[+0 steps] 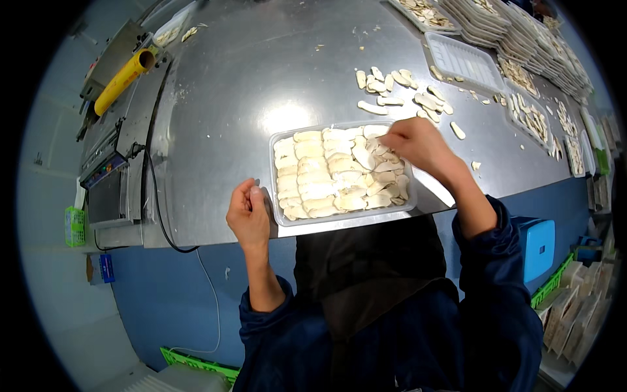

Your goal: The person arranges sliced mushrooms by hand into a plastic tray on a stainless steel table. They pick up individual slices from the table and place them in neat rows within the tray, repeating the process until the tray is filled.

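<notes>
A clear plastic tray [275, 196] lies near the front edge of the steel table. Pale dried slices [313, 179], which look like mushroom, overlap in rows over its left and middle; at its right side they lie less evenly. My right hand [416, 144] is over the tray's upper right corner, fingertips down at the slices; whether a slice is between them is hidden. My left hand [249, 213] rests by the tray's left wall, its fingers curled and nothing visible in them. Loose slices [387, 83] are scattered on the table beyond the tray.
An empty white tray [463, 61] and a tray of slices [529, 117] lie at the right, before stacked filled trays [519, 39]. A machine with a black cable [156, 196] and a yellow tube [122, 81] stand at the left. A blue stool [539, 250] is below the table's right side.
</notes>
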The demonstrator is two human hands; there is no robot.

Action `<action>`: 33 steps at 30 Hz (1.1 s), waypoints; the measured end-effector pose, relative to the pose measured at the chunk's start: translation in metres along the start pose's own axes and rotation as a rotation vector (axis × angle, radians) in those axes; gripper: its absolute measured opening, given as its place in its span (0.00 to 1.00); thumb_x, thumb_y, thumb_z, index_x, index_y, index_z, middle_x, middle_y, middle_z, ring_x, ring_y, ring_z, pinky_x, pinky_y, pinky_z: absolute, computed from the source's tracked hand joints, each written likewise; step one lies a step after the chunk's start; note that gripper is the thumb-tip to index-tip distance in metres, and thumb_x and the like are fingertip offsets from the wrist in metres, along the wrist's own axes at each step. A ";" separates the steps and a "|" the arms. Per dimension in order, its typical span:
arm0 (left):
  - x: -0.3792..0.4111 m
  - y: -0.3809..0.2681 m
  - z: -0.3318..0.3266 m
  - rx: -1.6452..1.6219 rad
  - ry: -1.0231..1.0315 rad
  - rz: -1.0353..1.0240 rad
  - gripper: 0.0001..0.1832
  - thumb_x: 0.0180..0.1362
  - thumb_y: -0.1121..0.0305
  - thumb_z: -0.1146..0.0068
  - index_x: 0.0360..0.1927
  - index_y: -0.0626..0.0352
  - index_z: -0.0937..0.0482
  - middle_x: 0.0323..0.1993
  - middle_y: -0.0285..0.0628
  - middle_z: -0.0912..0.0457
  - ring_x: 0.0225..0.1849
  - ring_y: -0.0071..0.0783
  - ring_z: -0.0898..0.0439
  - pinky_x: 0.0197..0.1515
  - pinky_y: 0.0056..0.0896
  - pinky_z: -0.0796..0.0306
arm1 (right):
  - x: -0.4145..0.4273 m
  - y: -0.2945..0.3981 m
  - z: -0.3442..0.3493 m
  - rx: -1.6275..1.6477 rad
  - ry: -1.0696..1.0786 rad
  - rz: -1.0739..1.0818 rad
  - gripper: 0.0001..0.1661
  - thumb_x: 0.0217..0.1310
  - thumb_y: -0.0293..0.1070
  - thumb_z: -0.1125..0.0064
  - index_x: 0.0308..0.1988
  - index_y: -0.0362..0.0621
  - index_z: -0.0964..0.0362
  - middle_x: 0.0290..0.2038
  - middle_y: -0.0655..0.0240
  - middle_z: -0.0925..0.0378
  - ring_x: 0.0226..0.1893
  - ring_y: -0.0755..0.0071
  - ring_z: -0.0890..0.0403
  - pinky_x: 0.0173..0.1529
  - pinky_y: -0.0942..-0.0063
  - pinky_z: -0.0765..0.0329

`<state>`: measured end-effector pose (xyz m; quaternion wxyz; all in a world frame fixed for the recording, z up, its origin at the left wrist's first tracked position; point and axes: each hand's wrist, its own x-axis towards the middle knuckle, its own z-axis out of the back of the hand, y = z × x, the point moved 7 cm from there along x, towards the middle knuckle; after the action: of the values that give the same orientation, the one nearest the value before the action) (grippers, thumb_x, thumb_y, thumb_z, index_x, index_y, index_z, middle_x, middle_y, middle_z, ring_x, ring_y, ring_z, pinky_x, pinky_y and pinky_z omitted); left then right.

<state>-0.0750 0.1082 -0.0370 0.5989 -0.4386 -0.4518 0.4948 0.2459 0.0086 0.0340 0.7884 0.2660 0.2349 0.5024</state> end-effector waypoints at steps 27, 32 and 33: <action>-0.010 -0.016 -0.005 0.075 -0.101 -0.143 0.10 0.61 0.74 0.48 0.44 0.68 0.24 0.25 0.33 0.25 0.24 0.16 0.29 0.28 0.17 0.33 | -0.029 -0.120 0.078 -0.214 -0.238 -0.042 0.12 0.42 0.34 0.37 0.28 0.36 0.23 0.25 0.58 0.24 0.27 0.59 0.23 0.33 0.68 0.27; 0.003 -0.007 0.009 0.241 -0.139 -0.096 0.09 0.58 0.75 0.46 0.41 0.65 0.22 0.31 0.34 0.24 0.29 0.19 0.27 0.32 0.20 0.31 | -0.011 -0.093 0.082 -0.196 -0.146 -0.020 0.11 0.48 0.34 0.39 0.30 0.36 0.23 0.25 0.56 0.23 0.26 0.59 0.22 0.34 0.68 0.27; 0.006 -0.006 0.012 0.245 -0.150 -0.105 0.09 0.58 0.75 0.46 0.41 0.65 0.22 0.32 0.34 0.25 0.29 0.19 0.27 0.32 0.20 0.30 | -0.001 -0.090 0.083 -0.162 -0.176 -0.016 0.11 0.48 0.35 0.40 0.30 0.38 0.22 0.25 0.56 0.22 0.26 0.56 0.22 0.34 0.67 0.26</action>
<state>-0.0853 0.1142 -0.0282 0.6373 -0.3000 -0.4539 0.5457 0.3586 -0.0392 0.0367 0.8290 0.2428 0.1255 0.4879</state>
